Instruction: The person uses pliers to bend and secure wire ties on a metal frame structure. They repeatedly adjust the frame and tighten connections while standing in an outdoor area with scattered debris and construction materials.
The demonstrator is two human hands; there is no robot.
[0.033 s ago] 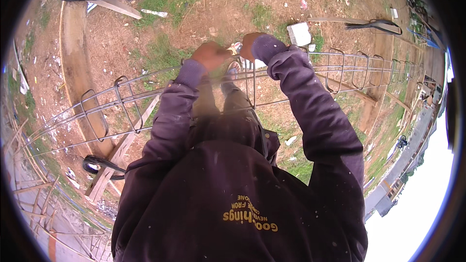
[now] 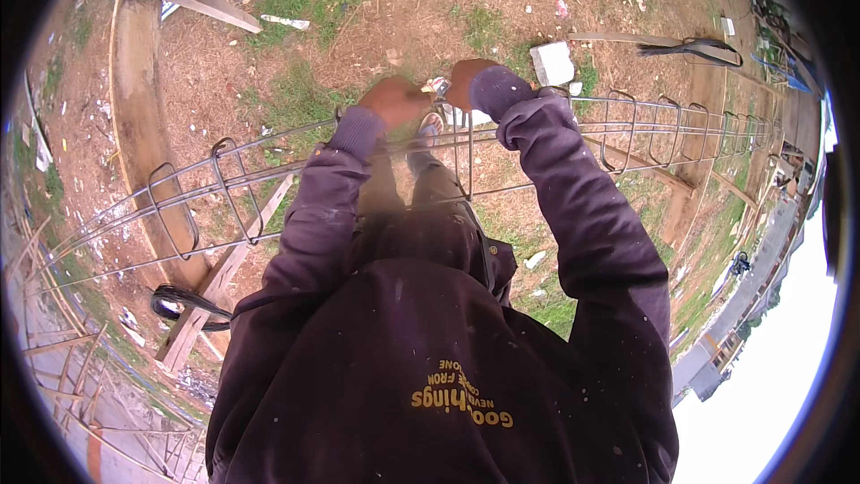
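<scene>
Two hands, left hand (image 2: 394, 100) and right hand (image 2: 468, 81), closed at the top bar of the rebar cage (image 2: 233, 181) on timber supports; likely tying a stirrup; grip contents unclear; needs steady twisting next.

Dark purple hooded sweatshirt, long ribbed-cuff sleeves, yellow chest print, pale specks

I see both my arms stretched forward, toward 12 o'clock, in dark purple sleeves. My left hand (image 2: 394, 100) sits at about 11 o'clock from my chest, the fingers curled closed, the back of the hand up. My right hand (image 2: 466, 81) is just beside it, at 1 o'clock, also curled closed. The right elbow is bent outward toward 3 o'clock.
</scene>
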